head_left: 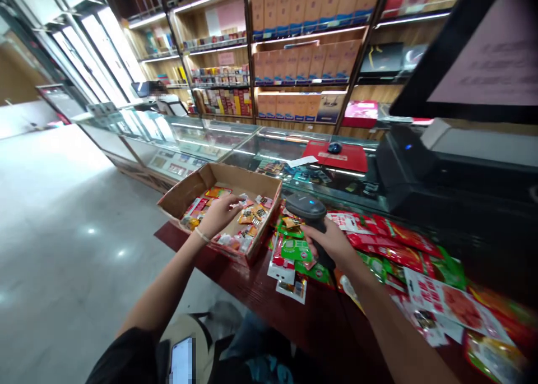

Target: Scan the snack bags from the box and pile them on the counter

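Note:
My left hand (219,213) is over the cardboard box (263,183), its fingers stretched out and apart, with nothing visibly gripped. Small orange snack packets (253,213) lie in the box just right of its fingertips, and pinkish wrapped packets (233,241) are below it. My right hand (332,239) is wrapped round the handle of a black barcode scanner (309,207), whose head carries a small blue light. Under and beside the scanner, green snack packets (296,249) and other bags lie spread on the dark red table (269,300).
Red snack bags (386,246) are heaped to the right. Behind the box runs a glass counter (202,132) with a red mat (353,157) and a computer mouse (334,147). A black machine with a screen (471,92) stands at right. Below left is a phone (181,359).

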The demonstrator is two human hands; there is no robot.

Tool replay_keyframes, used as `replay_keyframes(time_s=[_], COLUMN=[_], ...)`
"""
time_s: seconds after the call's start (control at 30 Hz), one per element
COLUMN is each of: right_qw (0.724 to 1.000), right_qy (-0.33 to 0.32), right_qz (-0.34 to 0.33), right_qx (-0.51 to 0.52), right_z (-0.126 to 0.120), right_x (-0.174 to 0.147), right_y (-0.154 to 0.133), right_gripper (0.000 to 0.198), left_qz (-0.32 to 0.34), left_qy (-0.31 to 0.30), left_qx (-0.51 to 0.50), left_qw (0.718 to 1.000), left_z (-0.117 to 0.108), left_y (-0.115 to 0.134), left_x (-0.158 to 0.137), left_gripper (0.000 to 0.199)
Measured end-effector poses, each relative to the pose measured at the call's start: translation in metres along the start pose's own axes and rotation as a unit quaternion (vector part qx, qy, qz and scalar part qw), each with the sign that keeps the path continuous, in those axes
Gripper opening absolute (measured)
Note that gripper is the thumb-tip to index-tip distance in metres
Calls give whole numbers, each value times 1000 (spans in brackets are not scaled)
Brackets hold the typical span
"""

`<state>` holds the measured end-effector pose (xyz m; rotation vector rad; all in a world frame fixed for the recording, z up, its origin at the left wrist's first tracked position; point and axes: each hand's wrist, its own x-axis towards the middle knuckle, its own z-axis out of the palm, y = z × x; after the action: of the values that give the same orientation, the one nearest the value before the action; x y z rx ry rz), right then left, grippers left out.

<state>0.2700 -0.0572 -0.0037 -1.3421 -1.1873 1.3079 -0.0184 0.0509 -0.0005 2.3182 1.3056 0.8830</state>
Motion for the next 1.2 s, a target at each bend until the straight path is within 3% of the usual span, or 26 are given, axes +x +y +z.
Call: replay_keyframes(time_s=[0.17, 0.3, 0.6, 0.77, 0.87, 1.0, 1.2], right_qw=[999, 999, 997, 997, 997, 997, 999], right_qy=[-30, -37, -48, -43, -39, -20, -10], right_qz=[-6, 18, 49, 53, 56, 59, 30], right_qx=[-17, -22, -24, -33, -41, -43, -34], right_z=[31, 38, 36, 31, 25, 18, 14], right_x=[31, 48, 74, 85, 87, 83, 63], right_y=[-1, 2, 6, 13, 16, 16, 12], right_gripper=[32, 30, 32, 28, 28, 30, 32], left_qz=[-27, -44, -80, -70, -49, -67, -139], left_qy=[-57, -151, -384, -418, -438, -419, -373], left_qx=[-25, -74, -192, -136, -82, -104, -167], left_qw=[998, 985, 900, 895, 894, 900, 902], left_z=[-2, 9, 50, 87, 95, 82, 36], left_y=[-37, -57, -75, -74, -69, -69, -77], left_x=[-2, 6, 32, 40, 43, 51, 59], left_gripper=[27, 25, 28, 27, 24, 18, 9])
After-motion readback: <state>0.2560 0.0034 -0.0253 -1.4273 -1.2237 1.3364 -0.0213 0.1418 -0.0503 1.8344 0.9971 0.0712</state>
